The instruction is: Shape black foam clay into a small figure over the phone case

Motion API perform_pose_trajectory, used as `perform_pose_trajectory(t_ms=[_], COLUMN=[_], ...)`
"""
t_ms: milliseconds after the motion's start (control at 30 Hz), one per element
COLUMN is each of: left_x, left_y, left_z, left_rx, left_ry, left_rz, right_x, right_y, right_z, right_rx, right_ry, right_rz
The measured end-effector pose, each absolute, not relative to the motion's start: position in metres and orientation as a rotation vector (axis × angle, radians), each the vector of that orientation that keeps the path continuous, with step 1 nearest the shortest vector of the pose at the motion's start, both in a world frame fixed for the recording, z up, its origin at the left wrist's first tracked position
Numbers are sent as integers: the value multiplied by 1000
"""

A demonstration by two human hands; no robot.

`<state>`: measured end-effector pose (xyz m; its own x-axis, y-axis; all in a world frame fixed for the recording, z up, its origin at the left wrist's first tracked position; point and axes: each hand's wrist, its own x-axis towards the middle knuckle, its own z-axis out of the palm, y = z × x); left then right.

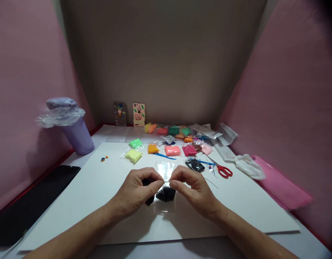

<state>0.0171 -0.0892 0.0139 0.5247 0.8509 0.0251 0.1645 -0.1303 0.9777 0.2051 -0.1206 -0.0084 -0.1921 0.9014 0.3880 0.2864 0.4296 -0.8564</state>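
My left hand (140, 187) and my right hand (192, 189) face each other over the middle of the white board, thumb and forefinger pinched on each. Between them is a small clear plastic bag (162, 208), its upper edge at my fingertips. A lump of black clay (166, 194) shows inside the bag. More black material (149, 200) shows under the fingers of my left hand; whether it is held in the palm I cannot tell. Just beyond my fingertips lies a clear, shiny flat piece (165, 169). A packet of black clay (194, 164) lies past my right hand.
Coloured clay packets (173, 150) spread across the back of the white board (122, 230). Red-handled scissors (224, 171) and a blue tool (164, 156) lie there too. A purple bin (78, 138) stands left. Two decorated phone cases (139, 114) lean on the back wall.
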Motion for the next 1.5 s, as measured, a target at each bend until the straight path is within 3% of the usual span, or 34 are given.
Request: perform_pose_trajectory(t_ms=[300, 800, 1133, 1300, 1500], left_x=[18, 19, 10, 12, 11], left_y=[-90, -85, -78, -86, -86], left_z=[14, 12, -2, 2, 0], left_rx=[1715, 1382, 2377, 2595, 2649], left_ry=[840, 935, 1139, 1135, 1113], left_rz=[779, 920, 546, 388, 343], right_x=[205, 205, 241, 281, 330], right_y=[-123, -117, -92, -80, -73], right_z=[-3, -12, 21, 35, 13], right_rx=[-1028, -1015, -1196, -1412, -1811], right_ry=[-1754, -1457, -1007, -974, -995], right_rz=[791, 1007, 954, 869, 612])
